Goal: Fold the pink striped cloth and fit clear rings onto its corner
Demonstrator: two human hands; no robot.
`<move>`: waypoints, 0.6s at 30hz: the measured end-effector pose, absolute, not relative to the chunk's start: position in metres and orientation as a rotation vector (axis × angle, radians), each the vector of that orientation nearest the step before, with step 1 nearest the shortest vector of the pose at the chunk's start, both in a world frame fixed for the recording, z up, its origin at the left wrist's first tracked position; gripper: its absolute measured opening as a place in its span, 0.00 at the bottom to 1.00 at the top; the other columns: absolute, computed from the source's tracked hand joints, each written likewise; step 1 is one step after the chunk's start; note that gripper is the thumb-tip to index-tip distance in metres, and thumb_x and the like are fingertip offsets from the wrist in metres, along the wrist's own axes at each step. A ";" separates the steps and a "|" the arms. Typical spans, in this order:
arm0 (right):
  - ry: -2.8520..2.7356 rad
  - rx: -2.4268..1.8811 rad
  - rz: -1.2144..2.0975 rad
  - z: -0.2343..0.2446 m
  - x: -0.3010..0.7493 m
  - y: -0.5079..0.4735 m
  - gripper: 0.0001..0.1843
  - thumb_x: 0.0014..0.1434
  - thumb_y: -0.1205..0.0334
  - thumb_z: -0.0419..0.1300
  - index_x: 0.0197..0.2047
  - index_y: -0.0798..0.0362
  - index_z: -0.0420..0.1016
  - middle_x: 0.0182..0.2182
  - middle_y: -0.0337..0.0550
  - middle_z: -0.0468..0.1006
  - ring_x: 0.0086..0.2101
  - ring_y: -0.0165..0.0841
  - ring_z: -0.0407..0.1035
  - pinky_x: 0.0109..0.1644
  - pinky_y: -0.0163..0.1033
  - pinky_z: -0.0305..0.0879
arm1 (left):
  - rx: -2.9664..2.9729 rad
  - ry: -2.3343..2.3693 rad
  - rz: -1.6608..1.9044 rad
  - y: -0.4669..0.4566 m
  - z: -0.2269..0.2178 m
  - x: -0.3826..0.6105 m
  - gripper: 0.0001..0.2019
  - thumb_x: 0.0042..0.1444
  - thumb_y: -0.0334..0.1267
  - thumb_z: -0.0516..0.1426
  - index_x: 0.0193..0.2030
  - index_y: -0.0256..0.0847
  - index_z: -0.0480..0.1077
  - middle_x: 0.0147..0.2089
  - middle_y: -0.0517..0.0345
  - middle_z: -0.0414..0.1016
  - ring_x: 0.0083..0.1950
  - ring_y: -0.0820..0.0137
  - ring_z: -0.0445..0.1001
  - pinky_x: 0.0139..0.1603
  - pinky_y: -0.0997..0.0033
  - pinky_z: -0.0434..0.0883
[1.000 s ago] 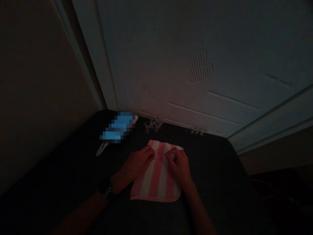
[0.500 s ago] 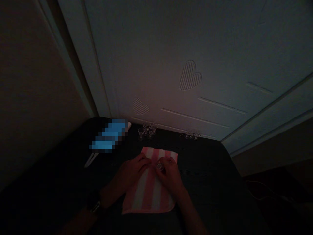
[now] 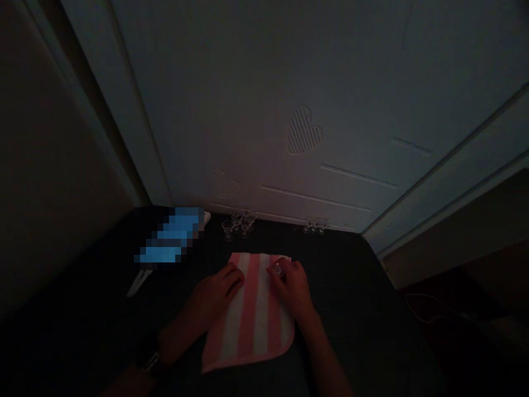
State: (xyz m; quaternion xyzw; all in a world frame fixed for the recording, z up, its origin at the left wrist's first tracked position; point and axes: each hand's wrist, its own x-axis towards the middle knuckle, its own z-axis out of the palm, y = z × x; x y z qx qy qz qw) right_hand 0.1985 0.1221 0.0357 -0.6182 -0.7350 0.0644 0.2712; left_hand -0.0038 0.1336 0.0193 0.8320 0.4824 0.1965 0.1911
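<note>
A small clear glass [image 3: 278, 269] with a round foot is held in the fingers of my right hand [image 3: 296, 289], over the upper right part of a pink-and-white striped cloth [image 3: 250, 325]. The cloth lies spread out on the dark table. At the cloth's upper left edge rests my left hand [image 3: 221, 286], its fingers curled and closed together. Whatever they pinch, if anything, is hidden by the hand and the dim light. A dark watch [image 3: 149, 358] is on the left wrist.
Several small stemmed glasses [image 3: 239, 223] stand by the wall behind the cloth. More small clear glasses [image 3: 316, 226] are farther right. On the left, a phone-like device [image 3: 169, 237] with a blurred lit screen lies near a white strap [image 3: 138, 282]. A pale cable [image 3: 417, 314] hangs off right.
My hands have moved apart: the left drew back to the cloth's left edge with its fingers curling. The right carried the glass slightly right and away. The view has shifted a little.
</note>
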 end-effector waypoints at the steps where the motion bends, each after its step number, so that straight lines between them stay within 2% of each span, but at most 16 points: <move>1: -1.990 -1.640 0.189 0.036 0.197 0.121 0.09 0.59 0.56 0.52 0.34 0.51 0.68 0.29 0.39 0.75 0.32 0.32 0.66 0.41 0.36 0.57 | 2.334 1.356 0.547 0.134 0.020 -0.004 0.12 0.61 0.37 0.43 0.39 0.43 0.67 0.43 0.59 0.67 0.39 0.72 0.70 0.42 0.72 0.66; 6: -2.071 -1.477 0.260 0.036 0.190 0.118 0.08 0.58 0.58 0.53 0.39 0.51 0.68 0.33 0.38 0.76 0.35 0.32 0.67 0.48 0.39 0.54 | 2.316 1.349 0.542 0.133 0.022 -0.005 0.11 0.60 0.36 0.44 0.38 0.44 0.67 0.42 0.60 0.69 0.39 0.72 0.70 0.42 0.72 0.66; 9: -2.071 -1.448 0.287 0.036 0.186 0.116 0.09 0.58 0.61 0.53 0.43 0.50 0.67 0.37 0.40 0.76 0.36 0.32 0.68 0.47 0.39 0.55 | 2.301 1.343 0.579 0.133 0.022 -0.005 0.11 0.60 0.37 0.44 0.39 0.44 0.67 0.42 0.59 0.70 0.41 0.71 0.71 0.43 0.72 0.66; 12: -2.059 -1.446 0.319 0.037 0.185 0.115 0.11 0.58 0.62 0.52 0.46 0.51 0.66 0.37 0.41 0.75 0.36 0.33 0.67 0.45 0.38 0.56 | 2.245 1.369 0.622 0.133 0.020 -0.005 0.12 0.60 0.37 0.44 0.44 0.45 0.66 0.45 0.59 0.72 0.43 0.71 0.72 0.44 0.71 0.66; 18: -1.979 -1.471 0.257 0.041 0.197 0.118 0.07 0.60 0.65 0.49 0.37 0.52 0.67 0.32 0.40 0.74 0.32 0.32 0.65 0.43 0.38 0.56 | 2.225 1.378 0.631 0.133 0.020 -0.005 0.12 0.60 0.37 0.44 0.46 0.45 0.66 0.47 0.59 0.71 0.45 0.70 0.71 0.47 0.70 0.67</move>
